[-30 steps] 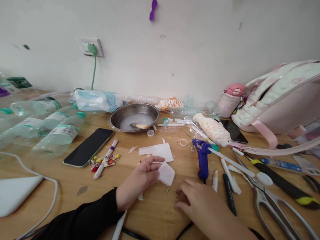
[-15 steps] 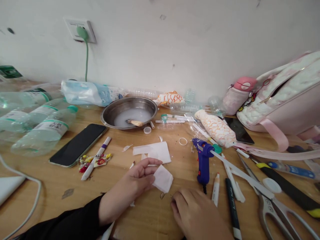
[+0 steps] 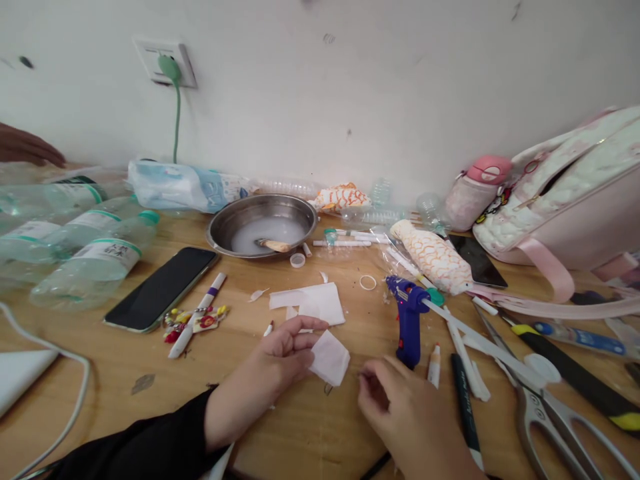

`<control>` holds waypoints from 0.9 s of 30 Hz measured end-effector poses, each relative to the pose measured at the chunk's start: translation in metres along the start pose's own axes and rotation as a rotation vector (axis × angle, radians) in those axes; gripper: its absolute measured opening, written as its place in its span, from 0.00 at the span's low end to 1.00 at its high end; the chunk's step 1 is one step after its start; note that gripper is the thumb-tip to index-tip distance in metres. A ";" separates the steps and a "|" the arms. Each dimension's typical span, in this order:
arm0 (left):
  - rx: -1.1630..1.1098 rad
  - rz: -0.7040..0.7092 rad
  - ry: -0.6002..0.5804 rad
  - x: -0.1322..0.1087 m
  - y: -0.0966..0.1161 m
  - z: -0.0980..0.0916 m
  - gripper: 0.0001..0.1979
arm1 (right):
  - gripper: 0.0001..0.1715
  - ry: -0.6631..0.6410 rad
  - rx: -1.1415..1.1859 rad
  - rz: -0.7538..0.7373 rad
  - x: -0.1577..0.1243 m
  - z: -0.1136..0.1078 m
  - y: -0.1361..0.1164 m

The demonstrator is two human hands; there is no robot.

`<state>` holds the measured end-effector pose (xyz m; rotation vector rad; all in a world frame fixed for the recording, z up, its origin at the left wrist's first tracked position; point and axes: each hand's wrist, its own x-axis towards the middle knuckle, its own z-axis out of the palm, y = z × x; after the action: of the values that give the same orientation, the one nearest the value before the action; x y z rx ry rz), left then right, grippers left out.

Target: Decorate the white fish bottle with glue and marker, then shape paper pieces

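Between the thumb and fingers of my left hand (image 3: 285,363) is a small white piece of paper (image 3: 331,358), cut with angled corners. My right hand (image 3: 400,407) is just to its right, thumb and forefinger pinched together; whatever the tips hold is too small to make out. A blue glue gun (image 3: 409,320) stands on the table beyond my right hand, with a white glue stick in its back. Past my left hand lie larger white paper scraps (image 3: 323,303). An orange-tipped marker (image 3: 434,365) and a dark green marker (image 3: 465,407) lie beside my right hand.
A metal bowl (image 3: 214,241) of cloudy liquid with a brush stands at the back. Plastic bottles (image 3: 95,267) and a phone (image 3: 163,288) lie left. Scissors (image 3: 537,413), a white fish shape (image 3: 433,257) and a pink backpack (image 3: 540,227) are right. Another person's hand (image 3: 30,145) is far left.
My right hand has lifted slightly and shifted right, its thumb and forefinger now showing in a pinch. Another person's hand has appeared at the far left. The paper stays in my left hand.
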<state>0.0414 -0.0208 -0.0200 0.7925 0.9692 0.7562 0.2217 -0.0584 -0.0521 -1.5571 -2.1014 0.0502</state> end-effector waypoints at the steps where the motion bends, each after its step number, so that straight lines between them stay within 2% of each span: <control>1: 0.013 0.012 -0.010 0.000 -0.001 0.000 0.18 | 0.09 0.002 0.082 0.044 0.000 -0.002 -0.002; 4: 0.053 0.046 -0.051 0.000 -0.004 0.002 0.17 | 0.07 0.055 0.278 0.071 0.000 -0.004 -0.009; 7: 0.086 0.090 -0.067 -0.001 -0.009 0.005 0.15 | 0.07 0.094 0.339 0.059 0.000 -0.004 -0.015; 15: 0.170 0.106 -0.082 -0.007 -0.015 0.009 0.15 | 0.11 0.116 0.197 -0.036 0.004 -0.005 -0.018; 21: 0.154 0.083 -0.098 -0.008 -0.017 0.007 0.15 | 0.15 0.176 0.082 0.001 0.002 -0.001 -0.020; 27: 0.113 0.048 -0.101 -0.008 -0.014 0.007 0.15 | 0.10 0.129 0.130 0.019 0.003 -0.008 -0.017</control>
<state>0.0471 -0.0365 -0.0264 0.9466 0.9104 0.6999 0.2090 -0.0636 -0.0386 -1.4638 -1.9441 0.0889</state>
